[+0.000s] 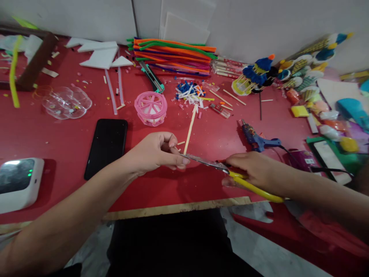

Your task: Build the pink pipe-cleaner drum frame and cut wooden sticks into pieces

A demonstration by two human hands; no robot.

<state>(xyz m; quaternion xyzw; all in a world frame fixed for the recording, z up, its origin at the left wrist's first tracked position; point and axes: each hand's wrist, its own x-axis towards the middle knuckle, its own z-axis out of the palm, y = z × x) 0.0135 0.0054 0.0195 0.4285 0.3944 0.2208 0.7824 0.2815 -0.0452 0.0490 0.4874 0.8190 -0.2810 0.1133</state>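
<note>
My right hand [248, 165] is wrapped round the yellow handles of a pair of scissors [207, 163], whose blades point left. My left hand [164, 152] is closed in a pinch at the blade tips. A thin pale wooden stick [190, 129] stands up from the blades, tilted slightly right, with its lower end at the metal beside my left fingertips. What exactly those fingertips grip is partly hidden, but it appears to be the stick's lower end. Beyond the hands sits a small round pink wheel-like craft piece [150, 108] with spokes on top.
A black phone [106, 148] lies left of my left hand. Farther back are cut scraps [190, 92], pipe cleaners [173, 55] and a cutter knife [152, 78]. On the right are a blue glue gun [259, 139] and a blue pompom-trimmed craft piece [255, 75]. The table's front edge [178, 207] runs below my hands.
</note>
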